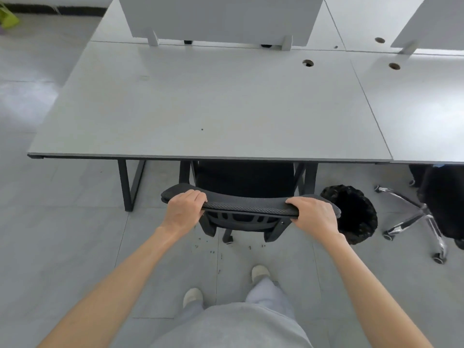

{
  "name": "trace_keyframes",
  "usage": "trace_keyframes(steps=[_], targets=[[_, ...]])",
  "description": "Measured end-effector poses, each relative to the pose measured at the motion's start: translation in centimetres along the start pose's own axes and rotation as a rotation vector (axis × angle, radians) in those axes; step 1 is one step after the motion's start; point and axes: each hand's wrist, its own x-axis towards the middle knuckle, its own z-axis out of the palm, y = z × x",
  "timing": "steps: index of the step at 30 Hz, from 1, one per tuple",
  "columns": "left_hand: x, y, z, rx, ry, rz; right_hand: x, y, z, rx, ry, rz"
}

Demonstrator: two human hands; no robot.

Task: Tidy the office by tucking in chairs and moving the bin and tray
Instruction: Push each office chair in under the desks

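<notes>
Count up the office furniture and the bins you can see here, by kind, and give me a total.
Chairs: 2, the black mesh chair gripped by the left hand and right hand, and a second chair at right.
Desktops: 2, main desk and neighbouring desk.
Bins: 1, black-lined bin.
Total: 5.

Desk (200,109) is a flat pale grey with black legs. The office chair (246,209) at its front edge is all black, with a fine mesh weave across the backrest top. Bin (351,212) near the front right corner has a glossy black liner. Second chair's base (414,222) is shiny chrome. Floor (62,234) is light grey tile, trousers (238,327) are grey, shoes (259,272) off-white.
</notes>
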Motion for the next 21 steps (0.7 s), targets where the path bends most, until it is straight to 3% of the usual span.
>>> trace_keyframes(steps=[8, 10, 14, 21], targets=[[-5.6, -7.9, -2.3, -0.034, -0.093, 0.059, -2.0, -10.1, 2.0, -0.001, 0.009, 0.018], [-6.4, -9.2, -2.3, -0.061, -0.110, 0.007, -2.2, -11.7, 2.3, -0.007, 0.013, -0.004], [-7.4, -9.4, -2.5, -0.087, -0.095, -0.148, -1.9, -12.5, 2.4, 0.003, 0.040, -0.029], [-7.6, -8.2, -2.4, -0.109, -0.128, -0.196, -1.9, -11.7, 2.3, -0.008, 0.035, -0.007]])
